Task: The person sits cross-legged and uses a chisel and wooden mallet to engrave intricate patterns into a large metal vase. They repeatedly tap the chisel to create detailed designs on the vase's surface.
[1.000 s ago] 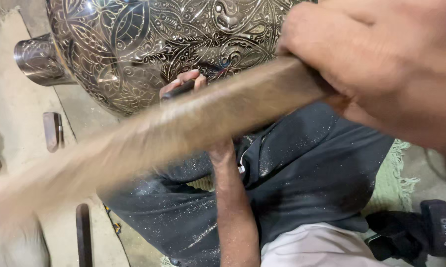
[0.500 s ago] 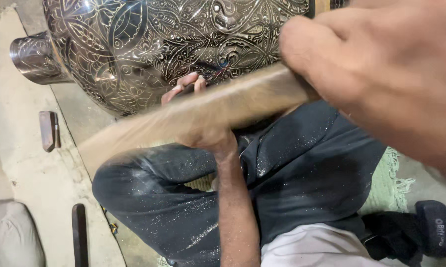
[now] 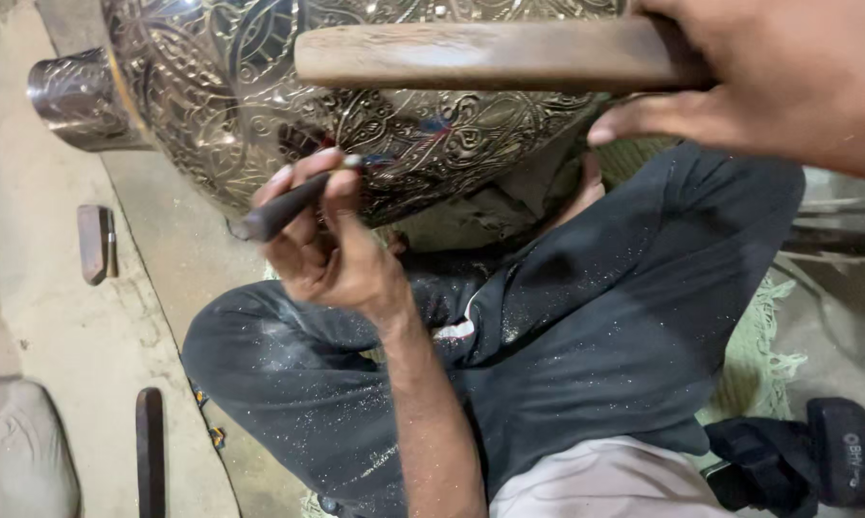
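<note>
Just chisel [image 3: 289, 203] between hands, against vessel [image 3: 260, 105].

I see a large metal vessel [image 3: 260, 115], shiny and silvery, its surface rough with dense chased floral relief, while its neck [image 3: 78, 101] looks like smoother polished metal. My right hand [image 3: 778, 77] grips a worn, matt wooden mallet [image 3: 480, 56], and my left hand [image 3: 332, 254] holds a dark, dull metal chisel [image 3: 289, 206]. My dark cloth trousers [image 3: 586, 336] are dusted with pale specks.
</note>
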